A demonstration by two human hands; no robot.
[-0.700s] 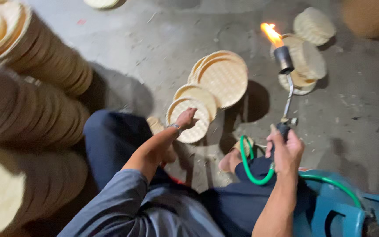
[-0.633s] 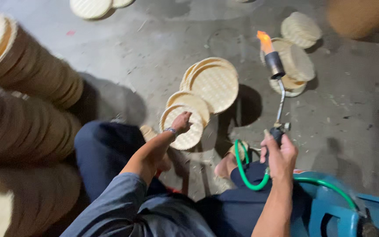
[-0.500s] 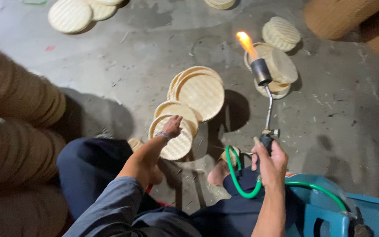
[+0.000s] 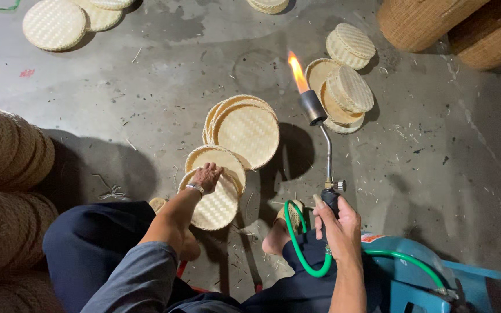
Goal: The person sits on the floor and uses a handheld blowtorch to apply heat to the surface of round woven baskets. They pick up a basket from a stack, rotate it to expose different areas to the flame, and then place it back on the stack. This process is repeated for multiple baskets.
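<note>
Far left of the frame: tall stacks of woven discs, lying on their sides. Upper left: loose flat round trays on the concrete floor.

Lower centre-left: left hand stretched forward and away from the body, palm down, fingers loosely spread and resting flat on the upper edge of the nearest woven tray. No pinch visible, only contact from above. Tray flat on the floor just ahead of the knees, directly under and slightly nearer than the fingertips; a second similar tray half under it, and a leaning stack of larger trays just beyond, toward upper centre.

Right of centre: right hand closed around the handle of a gas torch, fingers wrapped tight. Torch stem upright in the frame, nozzle tilted up-left, flame burning. Green hose looping down from the handle toward a blue seat, lower right.

Left hand plainly nearer the tray; torch well right of it, flame beyond the leaning stack. More small round trays upper right.
</note>
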